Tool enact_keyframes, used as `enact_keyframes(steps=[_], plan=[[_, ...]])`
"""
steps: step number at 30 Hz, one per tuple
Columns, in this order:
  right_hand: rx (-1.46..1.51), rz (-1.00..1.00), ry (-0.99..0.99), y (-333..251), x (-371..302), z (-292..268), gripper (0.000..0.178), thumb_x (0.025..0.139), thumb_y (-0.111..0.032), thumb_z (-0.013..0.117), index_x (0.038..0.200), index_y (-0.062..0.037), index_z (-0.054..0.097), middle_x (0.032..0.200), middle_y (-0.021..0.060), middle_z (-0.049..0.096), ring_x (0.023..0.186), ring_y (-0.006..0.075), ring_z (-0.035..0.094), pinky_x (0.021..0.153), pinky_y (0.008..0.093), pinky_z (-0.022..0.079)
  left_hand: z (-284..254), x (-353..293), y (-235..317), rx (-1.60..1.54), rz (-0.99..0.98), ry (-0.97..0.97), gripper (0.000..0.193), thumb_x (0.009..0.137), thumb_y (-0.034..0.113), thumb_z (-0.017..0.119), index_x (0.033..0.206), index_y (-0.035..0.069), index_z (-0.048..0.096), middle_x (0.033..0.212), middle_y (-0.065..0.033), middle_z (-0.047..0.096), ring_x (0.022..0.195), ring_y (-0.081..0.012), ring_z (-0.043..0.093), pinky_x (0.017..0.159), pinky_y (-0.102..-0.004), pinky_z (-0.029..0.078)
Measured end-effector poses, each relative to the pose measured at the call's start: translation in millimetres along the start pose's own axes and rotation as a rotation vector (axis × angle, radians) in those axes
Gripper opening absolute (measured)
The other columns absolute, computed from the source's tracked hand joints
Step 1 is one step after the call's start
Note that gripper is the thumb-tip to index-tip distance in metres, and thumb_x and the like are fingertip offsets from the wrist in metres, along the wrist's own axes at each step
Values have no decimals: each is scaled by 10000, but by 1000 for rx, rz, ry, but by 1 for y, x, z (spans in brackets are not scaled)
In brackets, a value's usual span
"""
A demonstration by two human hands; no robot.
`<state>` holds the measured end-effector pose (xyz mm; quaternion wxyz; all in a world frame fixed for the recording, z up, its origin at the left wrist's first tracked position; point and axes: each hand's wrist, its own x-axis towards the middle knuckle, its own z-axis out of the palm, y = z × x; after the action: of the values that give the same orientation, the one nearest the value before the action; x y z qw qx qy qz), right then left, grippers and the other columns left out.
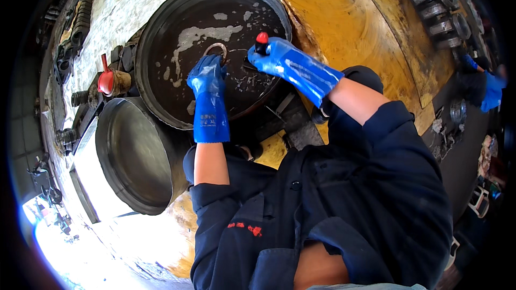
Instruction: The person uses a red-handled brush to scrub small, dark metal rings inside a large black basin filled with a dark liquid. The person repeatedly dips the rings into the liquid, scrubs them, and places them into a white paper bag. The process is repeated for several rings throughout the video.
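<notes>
A large round dark metal tub (144, 70) holds dark liquid with patches of pale foam. My left hand (207, 78), in a long blue rubber glove, is closed on a metal ring (218, 46) over the liquid; its curved far edge shows beyond the fingers. To the right, my right hand (277, 56), in a matching glove, grips a tool with a black, red-tipped handle (262, 38). The working end is mostly hidden below the hand, so its kind cannot be told. The two hands are a little apart, both inside the tub's rim.
A second, shallower round metal pan (101, 145) stands near left of the tub. Beside it are a red bulb-shaped vessel with a spout (106, 81) and dark metal parts. Ridged metal parts (432, 8) line the far right. Another person's blue glove (492, 94) shows at the right edge.
</notes>
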<state>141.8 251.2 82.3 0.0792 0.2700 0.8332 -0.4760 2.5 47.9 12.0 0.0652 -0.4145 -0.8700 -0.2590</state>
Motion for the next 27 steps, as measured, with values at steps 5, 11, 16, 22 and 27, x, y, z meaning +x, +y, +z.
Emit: enact_keyframes(steps=[5, 11, 16, 22, 27], plan=[[-242, -408, 193, 41, -10, 21, 235, 904, -354, 650, 1013, -167, 740, 984, 101, 736, 919, 338, 719, 761, 484, 571, -3, -2, 8, 347, 245, 1, 326, 780, 175, 739, 1107, 176, 738, 1160, -40, 737, 1121, -281, 690, 958, -433, 549], [-385, -583, 6, 22, -1, 32, 186, 819, -285, 732, 936, -141, 742, 887, 92, 752, 830, 347, 741, 656, 489, 562, -19, -2, 13, 341, 244, -3, 337, 738, 207, 783, 1055, 94, 763, 1125, -91, 752, 1070, -304, 707, 923, -434, 560], [-514, -490, -244, 8, -3, 27, 221, 828, -204, 730, 1043, -157, 751, 985, 41, 763, 902, 282, 751, 682, 453, 552, -34, 22, 15, 528, -121, -364, 244, 866, 204, 694, 1102, 176, 748, 1050, -127, 732, 1014, -361, 687, 855, -457, 558], [-413, -550, -107, 27, -3, 19, 145, 819, -197, 702, 926, -128, 772, 879, 75, 759, 844, 320, 747, 660, 473, 557, -59, 127, 90, 350, 425, -164, 418, 895, 140, 690, 1298, 250, 692, 1190, -40, 728, 1139, -290, 671, 981, -421, 525], [-387, -556, -53, 42, 6, 26, 124, 826, -109, 646, 740, -141, 730, 717, 57, 685, 657, 279, 689, 513, 471, 460, -18, 179, 190, 520, 803, -328, 350, 936, 177, 602, 1270, 245, 680, 1320, -8, 680, 1278, -228, 603, 1055, -406, 475]])
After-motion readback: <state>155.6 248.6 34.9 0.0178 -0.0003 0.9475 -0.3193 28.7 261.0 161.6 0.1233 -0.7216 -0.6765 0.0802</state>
